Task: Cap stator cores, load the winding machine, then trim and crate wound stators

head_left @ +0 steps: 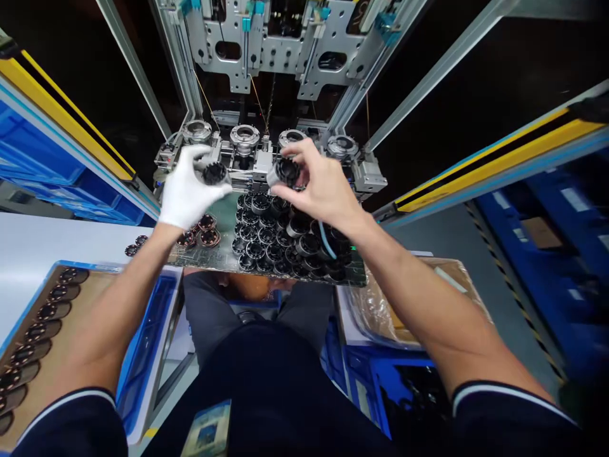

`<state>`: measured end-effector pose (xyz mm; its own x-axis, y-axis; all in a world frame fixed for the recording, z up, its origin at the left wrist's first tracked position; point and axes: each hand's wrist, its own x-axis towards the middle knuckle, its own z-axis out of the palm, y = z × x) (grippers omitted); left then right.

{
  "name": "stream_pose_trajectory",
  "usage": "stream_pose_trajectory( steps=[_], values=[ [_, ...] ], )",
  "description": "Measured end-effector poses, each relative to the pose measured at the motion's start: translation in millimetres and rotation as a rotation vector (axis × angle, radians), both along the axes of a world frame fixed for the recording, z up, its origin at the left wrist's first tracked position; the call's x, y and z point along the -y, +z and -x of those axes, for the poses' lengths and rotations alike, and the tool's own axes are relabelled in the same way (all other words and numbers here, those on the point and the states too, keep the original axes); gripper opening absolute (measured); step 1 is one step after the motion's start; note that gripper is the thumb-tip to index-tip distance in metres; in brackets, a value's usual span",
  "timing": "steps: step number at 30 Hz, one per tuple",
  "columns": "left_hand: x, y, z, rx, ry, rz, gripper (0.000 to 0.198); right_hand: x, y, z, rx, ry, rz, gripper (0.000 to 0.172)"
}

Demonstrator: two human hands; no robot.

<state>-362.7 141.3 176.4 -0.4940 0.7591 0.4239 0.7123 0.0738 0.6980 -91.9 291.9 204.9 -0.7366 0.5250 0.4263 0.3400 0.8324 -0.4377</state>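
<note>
My left hand (186, 189), in a white glove, is closed around a black ring-shaped part (214, 173) in front of the machine's leftmost holder (197, 131). Bare and to the right, my right hand (323, 184) grips a second black part with a silver rim (287, 172). Below both hands lies a green plate (225, 219) carrying many black ring parts (266, 235) in rows. A few copper-wound parts (209, 237) sit at the plate's left, under my left wrist. A light-blue strip (327, 241) lies over the black parts at the right.
Machine holders (244, 136) stand behind my hands, beneath a metal frame (280, 54). At the left, a tray (90, 304) holds a row of copper-wound parts. To the right are a plastic-lined box (380, 311) and a blue bin (366, 374). Yellow-striped posts (71, 114) flank the machine.
</note>
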Motion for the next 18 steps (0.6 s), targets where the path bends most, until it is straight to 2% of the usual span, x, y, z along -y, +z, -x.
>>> stream_pose_trajectory(
  steps=[1,3,5,7,10,13,16,18],
  values=[
    [-16,9.4,18,-0.003,-0.011,0.015,0.096,-16,3.7,14,-0.036,0.004,0.014,0.060],
    [-48,19.0,49,-0.015,-0.008,0.081,0.092,-44,2.8,44,-0.052,-0.014,0.028,0.057],
    [-75,15.6,71,-0.029,0.036,0.107,0.079,-65,-7.9,70,-0.027,-0.061,0.072,0.055],
    [-92,2.9,83,-0.032,0.079,0.114,0.068,-78,-23.1,86,0.033,-0.102,0.125,0.054],
    [-104,-19.1,94,-0.004,0.034,0.170,0.064,-89,-40.5,91,0.076,-0.093,0.170,0.055],
    [-111,-30.9,106,0.121,-0.078,0.077,0.078,-99,-43.6,85,-0.005,-0.060,0.234,0.066],
    [-116,-27.1,117,0.234,-0.156,-0.096,0.091,-105,-35.6,78,-0.098,-0.053,0.296,0.071],
    [-117,-16.3,119,0.211,-0.221,-0.113,0.094,-107,-28.1,75,-0.108,-0.044,0.264,0.067]
  ],
)
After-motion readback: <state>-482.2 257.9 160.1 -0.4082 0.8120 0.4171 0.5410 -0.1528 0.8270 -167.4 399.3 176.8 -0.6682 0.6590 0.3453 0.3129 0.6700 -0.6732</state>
